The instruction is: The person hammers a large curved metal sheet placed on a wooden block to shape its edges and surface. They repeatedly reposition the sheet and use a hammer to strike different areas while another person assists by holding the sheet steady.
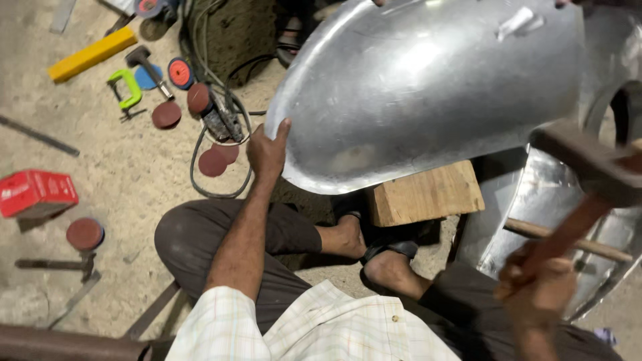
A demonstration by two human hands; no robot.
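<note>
Curved sheet-metal panel (pixel 428 87) propped on wooden block (pixel 426 194), long axis running ten to four o'clock. Left hand (pixel 267 150) pinching its nine o'clock edge; right hand (pixel 535 287) fisted around raised hammer (pixel 588 177), at five o'clock, nearer.

The floor (pixel 127 167) is bare, sandy and pale, strewn with workshop clutter: a yellow bar (pixel 91 53) and a green clamp (pixel 126 90) at the upper left, reddish sanding discs (pixel 212 162) beside a grinder with a looping black cable (pixel 200 144), and a red box (pixel 35 192) at the left edge. A wooden block (pixel 428 194) sits near the middle, and a dark pipe (pixel 67 344) crosses the lower left corner. Bright light falls from above, leaving soft, short shadows on the sand.
</note>
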